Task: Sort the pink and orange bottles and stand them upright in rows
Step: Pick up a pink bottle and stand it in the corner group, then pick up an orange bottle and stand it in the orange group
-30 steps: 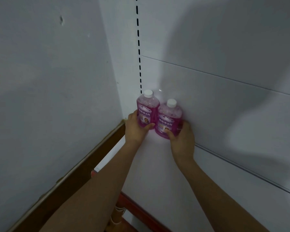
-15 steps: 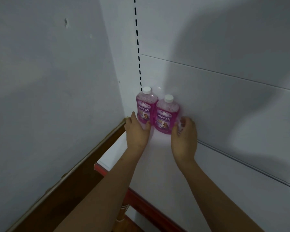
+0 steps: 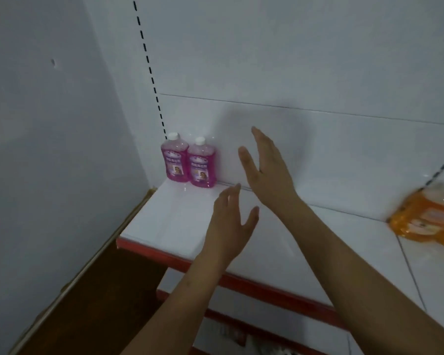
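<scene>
At the far left of the frame a plain pale wall (image 3: 49,149) fills the view, and below it, lower left, a dark brown panel (image 3: 87,303) with a light trim runs diagonally up toward the corner of the shelf.

Left of centre, in the back corner of the white shelf (image 3: 164,221), two pink bottles stand upright side by side, touching or nearly so, both against the white back panel (image 3: 292,60). The left pink bottle (image 3: 174,160) sits just under a vertical line of black slots (image 3: 151,80) in the panel; the right pink bottle (image 3: 202,165) stands just beside it. Both have white caps and printed labels, the print too small to read.

Toward the middle, the left hand (image 3: 231,221) hangs over the shelf with fingers spread and relaxed, holding nothing — well apart from the bottles. Just right of it and higher in the frame, the right hand (image 3: 269,170) is raised with its fingers straight and together, thumb apart, also holding nothing.

Below the hands the shelf's red front edge (image 3: 241,278) crosses the frame, with a lower shelf partly showing beneath.

At the right edge, orange bottles (image 3: 426,221) lie tipped over on the shelf — blurred, so their number cannot be told.
</scene>
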The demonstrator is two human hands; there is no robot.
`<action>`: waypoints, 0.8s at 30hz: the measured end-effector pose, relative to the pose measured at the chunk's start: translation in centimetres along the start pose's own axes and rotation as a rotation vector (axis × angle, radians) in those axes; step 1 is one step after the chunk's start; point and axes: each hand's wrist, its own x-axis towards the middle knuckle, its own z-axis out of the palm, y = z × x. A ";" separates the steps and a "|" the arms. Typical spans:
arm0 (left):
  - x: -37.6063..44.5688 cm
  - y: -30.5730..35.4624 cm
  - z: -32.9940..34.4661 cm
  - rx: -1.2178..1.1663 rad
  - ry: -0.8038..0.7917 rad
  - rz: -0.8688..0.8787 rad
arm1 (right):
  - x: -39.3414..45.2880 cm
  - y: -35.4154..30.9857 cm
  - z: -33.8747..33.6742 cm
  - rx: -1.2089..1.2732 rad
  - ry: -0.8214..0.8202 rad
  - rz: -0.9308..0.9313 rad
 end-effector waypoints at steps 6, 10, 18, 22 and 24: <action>-7.9 5.9 3.2 -0.038 -0.267 0.106 | -7.1 1.8 -8.2 -0.078 0.058 0.150; -11.7 11.0 6.4 -0.115 -0.410 0.195 | -12.4 3.5 -14.9 -0.133 0.135 0.262; -16.9 21.7 14.3 -0.186 -0.596 0.406 | -21.0 9.4 -28.3 -0.218 0.264 0.448; -18.3 27.0 20.0 -0.176 -0.662 0.471 | -24.9 14.1 -34.9 -0.264 0.324 0.509; -18.8 30.1 23.3 -0.179 -0.675 0.485 | -26.8 16.7 -38.4 -0.290 0.347 0.526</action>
